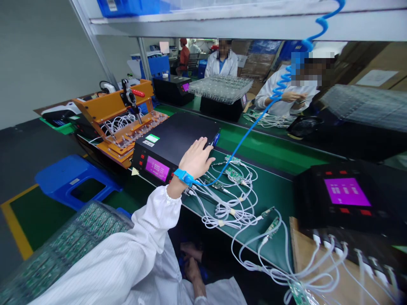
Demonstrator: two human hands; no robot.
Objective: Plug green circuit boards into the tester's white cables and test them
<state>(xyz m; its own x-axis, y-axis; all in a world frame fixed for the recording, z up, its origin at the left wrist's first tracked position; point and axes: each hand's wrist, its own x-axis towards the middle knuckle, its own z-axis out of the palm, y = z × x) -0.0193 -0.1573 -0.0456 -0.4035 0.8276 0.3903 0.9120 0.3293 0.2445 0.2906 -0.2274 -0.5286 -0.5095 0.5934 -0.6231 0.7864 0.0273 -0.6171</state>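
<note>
My left hand (196, 159), wearing a blue wrist strap (183, 176), lies palm down with fingers spread over the right front part of a black tester box (181, 131). Nothing shows in its grasp. Just beyond the fingertips is a blue pen (216, 140). The box's screen (157, 168) glows purple. Beside the wrist, small green circuit boards (234, 174) with coiled white cables (233, 209) lie on the green mat (270, 180). My right hand does not show. Dim bare limbs that look like feet (192, 271) are below the table.
An orange clamp fixture (117, 118) stands left of the box. A second tester (348, 192) with plugged cables is at right. A blue coiled cord (246, 133) crosses overhead. A blue stool (73, 178) and trays of boards (73, 241) are at left. Co-workers (222, 63) sit opposite.
</note>
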